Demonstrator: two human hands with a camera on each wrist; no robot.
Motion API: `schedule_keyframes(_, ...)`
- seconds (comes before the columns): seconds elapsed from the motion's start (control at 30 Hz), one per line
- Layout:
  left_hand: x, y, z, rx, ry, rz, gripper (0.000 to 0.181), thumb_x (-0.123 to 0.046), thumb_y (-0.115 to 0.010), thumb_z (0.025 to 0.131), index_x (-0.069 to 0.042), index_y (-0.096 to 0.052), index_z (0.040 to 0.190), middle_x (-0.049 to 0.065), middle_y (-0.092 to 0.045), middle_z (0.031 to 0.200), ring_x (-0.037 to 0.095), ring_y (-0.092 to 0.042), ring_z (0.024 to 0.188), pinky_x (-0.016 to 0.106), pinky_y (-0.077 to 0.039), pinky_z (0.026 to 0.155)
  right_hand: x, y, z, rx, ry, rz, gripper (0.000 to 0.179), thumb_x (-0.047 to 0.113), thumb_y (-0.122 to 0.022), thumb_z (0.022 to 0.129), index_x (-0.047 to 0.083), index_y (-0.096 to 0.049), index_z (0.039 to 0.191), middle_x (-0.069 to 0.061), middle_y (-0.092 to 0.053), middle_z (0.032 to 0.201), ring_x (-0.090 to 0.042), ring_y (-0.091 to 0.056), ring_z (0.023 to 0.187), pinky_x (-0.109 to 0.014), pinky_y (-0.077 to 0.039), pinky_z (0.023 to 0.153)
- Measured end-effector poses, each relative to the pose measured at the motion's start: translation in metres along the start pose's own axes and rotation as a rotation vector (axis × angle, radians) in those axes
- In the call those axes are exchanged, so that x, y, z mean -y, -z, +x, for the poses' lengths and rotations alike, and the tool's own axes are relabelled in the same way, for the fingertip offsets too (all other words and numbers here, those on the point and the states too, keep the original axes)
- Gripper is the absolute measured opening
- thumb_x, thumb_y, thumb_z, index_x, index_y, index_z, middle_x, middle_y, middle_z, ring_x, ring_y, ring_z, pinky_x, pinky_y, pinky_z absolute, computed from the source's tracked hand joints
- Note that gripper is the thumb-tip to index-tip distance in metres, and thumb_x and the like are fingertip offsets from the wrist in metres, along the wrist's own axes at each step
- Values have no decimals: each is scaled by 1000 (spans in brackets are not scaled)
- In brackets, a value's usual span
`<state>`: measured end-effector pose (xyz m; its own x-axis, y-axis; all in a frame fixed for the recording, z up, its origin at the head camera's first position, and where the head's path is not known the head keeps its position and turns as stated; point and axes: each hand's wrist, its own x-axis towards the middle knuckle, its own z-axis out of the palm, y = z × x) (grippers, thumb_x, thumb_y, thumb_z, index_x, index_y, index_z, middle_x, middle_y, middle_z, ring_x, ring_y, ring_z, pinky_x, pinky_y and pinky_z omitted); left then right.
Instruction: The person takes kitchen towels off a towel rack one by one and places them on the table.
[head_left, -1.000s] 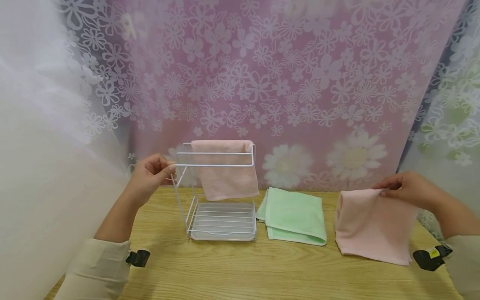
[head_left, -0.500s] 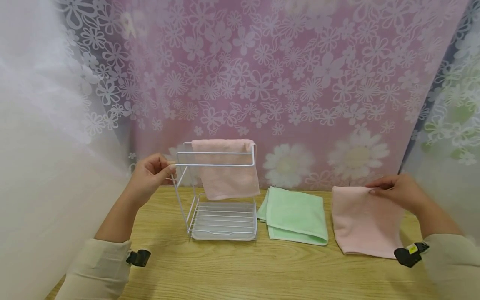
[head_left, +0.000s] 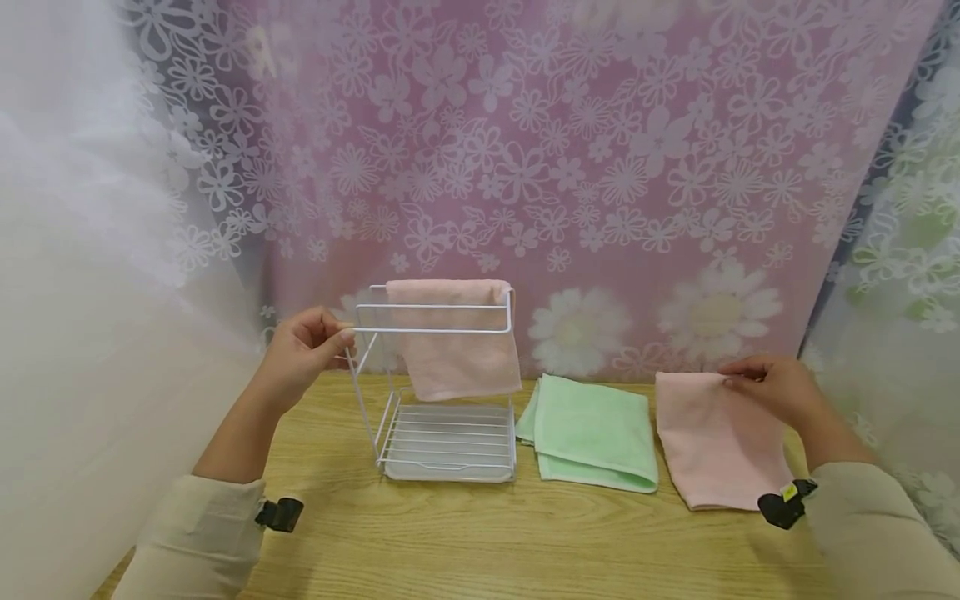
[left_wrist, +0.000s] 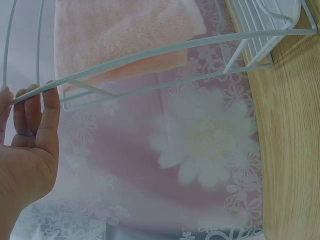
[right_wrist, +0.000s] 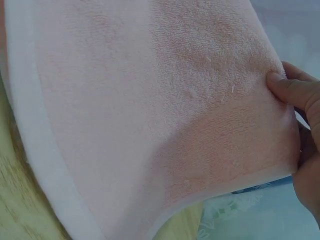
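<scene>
A white wire rack [head_left: 431,331] stands on the table with a pink towel [head_left: 457,367] draped over its rear bar. My left hand [head_left: 303,354] pinches the rack's upper left corner between thumb and fingers; the left wrist view shows the fingertips [left_wrist: 50,87] against the white wire. At the right, my right hand [head_left: 772,392] pinches the top edge of a second pink towel [head_left: 716,442], which hangs folded down to the table. In the right wrist view the thumb lies on the front of this towel [right_wrist: 150,115]; some fingers are behind it.
A folded green towel [head_left: 592,433] lies on the wooden table [head_left: 525,542] between the rack and the held pink towel. The rack's base holds a pale tray [head_left: 450,467] under its wires. A flowered curtain [head_left: 570,167] hangs close behind.
My right hand has moved left with the pink towel, bringing it close to the green towel. The left hand and the rack have stayed in place.
</scene>
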<state>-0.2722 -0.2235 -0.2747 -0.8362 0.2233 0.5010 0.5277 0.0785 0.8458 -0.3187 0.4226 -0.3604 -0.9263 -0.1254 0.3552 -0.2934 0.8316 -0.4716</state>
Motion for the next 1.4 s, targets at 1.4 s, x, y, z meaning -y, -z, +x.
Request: schedule_keyframes(1.4,-1,-3,-1,-37,35,-1,17,-5,-61,96,7,-52,87,5,-64,80,19,-64,73,34,-61,69,39,-24,-11,-26,16,176,41,24,-71,92,0,-63,123,-25,-60,118,-42,-61,100,-27,-57,69)
